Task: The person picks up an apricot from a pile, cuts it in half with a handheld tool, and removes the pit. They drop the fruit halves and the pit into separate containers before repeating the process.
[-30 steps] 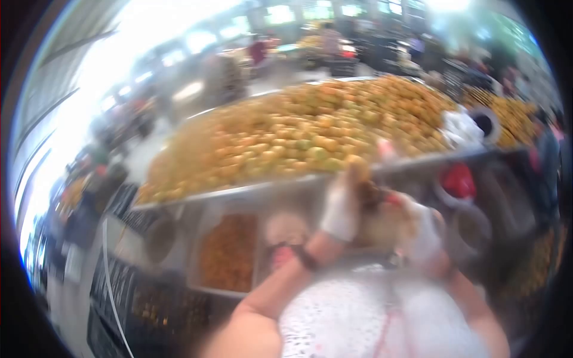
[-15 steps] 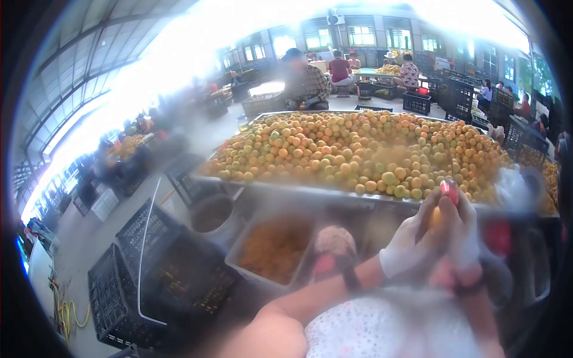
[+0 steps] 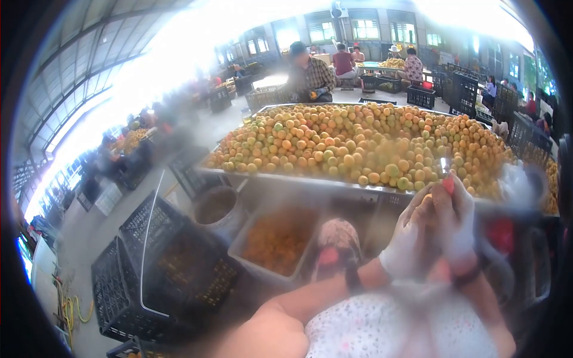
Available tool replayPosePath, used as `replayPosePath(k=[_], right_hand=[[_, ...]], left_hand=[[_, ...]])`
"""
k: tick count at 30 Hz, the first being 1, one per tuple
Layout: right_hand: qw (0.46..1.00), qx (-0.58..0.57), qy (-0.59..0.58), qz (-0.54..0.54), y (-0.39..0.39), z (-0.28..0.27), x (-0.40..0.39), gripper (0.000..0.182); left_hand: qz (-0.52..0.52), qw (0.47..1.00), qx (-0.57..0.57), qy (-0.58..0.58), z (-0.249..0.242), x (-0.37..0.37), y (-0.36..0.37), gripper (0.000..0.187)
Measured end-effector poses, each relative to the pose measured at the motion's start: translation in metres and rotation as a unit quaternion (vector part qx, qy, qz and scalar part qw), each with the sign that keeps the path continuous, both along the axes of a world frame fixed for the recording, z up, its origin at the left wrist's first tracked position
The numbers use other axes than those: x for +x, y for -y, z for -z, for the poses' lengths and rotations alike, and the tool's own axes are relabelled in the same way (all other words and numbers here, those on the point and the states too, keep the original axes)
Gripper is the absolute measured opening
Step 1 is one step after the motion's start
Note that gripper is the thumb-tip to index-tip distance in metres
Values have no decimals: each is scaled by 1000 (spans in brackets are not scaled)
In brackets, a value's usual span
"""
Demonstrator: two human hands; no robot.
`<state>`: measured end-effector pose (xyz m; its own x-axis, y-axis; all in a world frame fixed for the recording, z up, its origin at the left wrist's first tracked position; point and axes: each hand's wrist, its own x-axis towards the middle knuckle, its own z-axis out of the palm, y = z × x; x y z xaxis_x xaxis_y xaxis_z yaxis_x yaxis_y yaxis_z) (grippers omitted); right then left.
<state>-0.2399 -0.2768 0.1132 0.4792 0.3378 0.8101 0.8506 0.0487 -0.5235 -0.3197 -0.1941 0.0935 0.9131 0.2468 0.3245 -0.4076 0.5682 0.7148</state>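
Observation:
Both my hands are in white gloves with bare fingertips, close together in front of the table's near edge. My left hand [image 3: 403, 241] is closed around a round fruit, like a small citrus, which the fingers almost wholly cover. Pressed up against it, my right hand [image 3: 458, 222] grips a small red-handled tool [image 3: 447, 182] with a shiny metal tip pointing up; haze hides its exact kind. Beyond them lies a broad heap of orange, yellow and greenish citrus fruit [image 3: 334, 140] on a metal-edged table [image 3: 310, 182].
Below the table stand a bucket [image 3: 215, 206] and a clear plastic bin [image 3: 239, 253] holding orange pieces. Black crates [image 3: 116, 292] are at lower left. A clear plastic bag [image 3: 518, 184] lies at the table's right. Across it sits a person in a checked shirt [image 3: 313, 77].
The tool has turned so that its metal tip now shows above my fingers. The fruit, visible between my hands before, is now mostly covered. The view has shifted slightly.

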Motion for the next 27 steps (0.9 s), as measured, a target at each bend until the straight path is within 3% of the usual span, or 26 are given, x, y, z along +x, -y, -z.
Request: replayPosePath(k=[1, 2, 5, 7, 9, 11, 12, 14, 18, 20, 24, 27], right_hand=[[997, -24, 71, 33, 2, 1, 2, 12], [997, -23, 68, 34, 3, 2, 4, 12], [999, 19, -20, -19, 2, 6, 10, 16], [971, 37, -220, -90, 3, 9, 21, 21], [956, 6, -268, -121, 7, 13, 29, 26], [981, -55, -166, -85, 5, 8, 26, 28], [981, -55, -167, -87, 2, 8, 26, 28], [998, -54, -22, -11, -4, 10, 26, 25], [998, -37, -44, -28, -15, 10, 25, 20], [999, -50, 16, 0, -16, 10, 26, 17], [998, -53, 15, -14, -19, 4, 24, 14], [993, -105, 51, 23, -23, 2, 23, 12]], left_hand=[[-55, 996, 52, 46, 3, 7, 2, 50], [-109, 984, 106, 92, 6, 12, 1, 51], [-73, 984, 159, 39, 16, 18, -13, 53], [-91, 970, 219, 46, 21, 22, -21, 54], [-111, 953, 275, 54, 23, 26, -20, 54], [-34, 991, 128, 30, 25, 28, -16, 55], [-35, 991, 128, 28, 23, 25, -16, 55], [-18, 996, 83, 9, 17, 18, -16, 54], [-66, 993, 90, 47, 17, 24, -18, 52], [-27, 999, 28, 23, 17, 24, -19, 52], [11, 999, -26, 37, 18, 24, -19, 48], [98, 983, -99, 118, 30, 29, -21, 53]])
